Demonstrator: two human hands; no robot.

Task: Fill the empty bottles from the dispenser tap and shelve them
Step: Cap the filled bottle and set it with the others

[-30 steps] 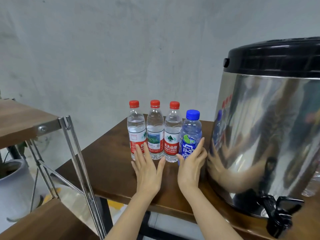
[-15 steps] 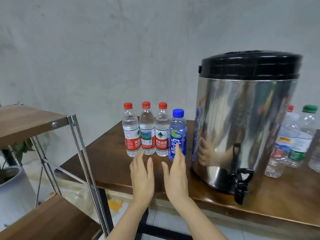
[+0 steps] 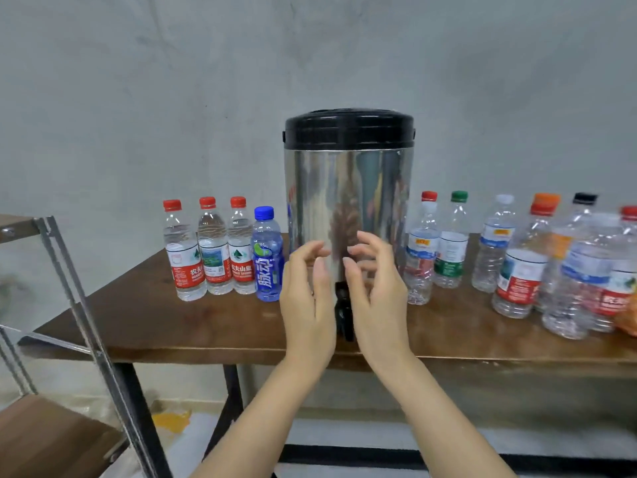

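The person's left hand [image 3: 306,298] and right hand [image 3: 377,294] hover side by side in front of the tall, shiny steel dispenser [image 3: 348,201] with its black plastic lid [image 3: 348,129]. The fingers [image 3: 310,251] of both are loosely curled, a little apart, and hold nothing. The small black tap [image 3: 343,310] shows in the gap between the two hands, low on the drum at the front edge of the dark wooden surface [image 3: 172,326]. Left of the drum, three red-capped bottles [image 3: 213,250] and a blue bottle [image 3: 267,260] stand in a row and look filled. The clear empty bottles [image 3: 493,250] crowd to the right, the nearest a clear red-capped bottle [image 3: 420,253] just beside the drum. The step in hand seems to be fetching an empty. The right hand would do best to take that nearest bottle round its middle with a light grip, since thin plastic buckles and its neighbours topple easily. It should then be uncapped and its mouth held straight under the spout while the left hand works the lever. The metal-framed rack of wooden shelves [image 3: 44,439] stands at the far left.
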